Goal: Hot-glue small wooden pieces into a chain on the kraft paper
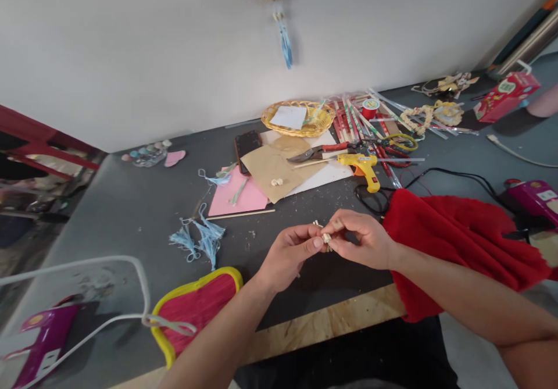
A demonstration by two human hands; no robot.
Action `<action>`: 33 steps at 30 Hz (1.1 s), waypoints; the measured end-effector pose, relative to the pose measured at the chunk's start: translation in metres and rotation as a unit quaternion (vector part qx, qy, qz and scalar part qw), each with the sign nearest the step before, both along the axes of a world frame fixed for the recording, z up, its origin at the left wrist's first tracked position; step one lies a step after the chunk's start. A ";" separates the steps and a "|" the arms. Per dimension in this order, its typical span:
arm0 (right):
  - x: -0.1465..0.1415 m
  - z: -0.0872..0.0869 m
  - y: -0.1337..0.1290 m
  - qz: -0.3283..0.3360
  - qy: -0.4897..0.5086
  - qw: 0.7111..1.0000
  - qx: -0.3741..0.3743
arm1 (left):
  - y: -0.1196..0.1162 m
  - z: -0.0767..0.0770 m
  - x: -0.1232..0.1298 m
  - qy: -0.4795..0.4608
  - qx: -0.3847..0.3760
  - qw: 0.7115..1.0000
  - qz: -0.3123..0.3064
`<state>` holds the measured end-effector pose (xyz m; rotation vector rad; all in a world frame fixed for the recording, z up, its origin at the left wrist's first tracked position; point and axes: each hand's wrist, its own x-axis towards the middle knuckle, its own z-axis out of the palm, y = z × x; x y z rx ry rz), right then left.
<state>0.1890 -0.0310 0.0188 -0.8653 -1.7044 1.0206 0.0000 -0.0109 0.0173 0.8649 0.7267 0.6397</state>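
Over the front of the dark tabletop, my left hand (pixel 296 252) and my right hand (pixel 360 241) meet at the fingertips. Pinched between them is a small cream-coloured piece (pixel 326 238), whose exact kind I cannot make out. Fingers of both hands close on it and hide part of it. Two similar small cream pieces (pixel 276 182) lie on a sheet of brown paper (pixel 279 165) beyond my hands. A yellow glue gun (pixel 361 167) rests behind my right hand, with red-handled pruning shears (pixel 320 152) beside it.
Blue tassels (pixel 203 238) and pink paper (pixel 238 194) lie to the left. Behind stand a wicker basket (pixel 270 122), wrapped chopsticks and a red thread spool (pixel 370 109). Red cloth (pixel 457 243) spreads under my right forearm. Cables and purple power strips (pixel 56 334) flank both sides.
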 end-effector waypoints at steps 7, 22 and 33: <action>-0.004 -0.002 -0.001 0.006 0.020 0.999 -0.031 | -0.002 0.000 0.003 -0.001 -0.020 1.000 0.009; -0.008 -0.007 -0.001 0.024 0.071 0.993 -0.088 | -0.003 -0.003 0.005 -0.002 -0.039 0.999 0.023; 0.000 -0.006 0.000 -0.005 0.001 1.000 0.003 | -0.003 0.003 0.005 -0.013 -0.047 0.998 0.038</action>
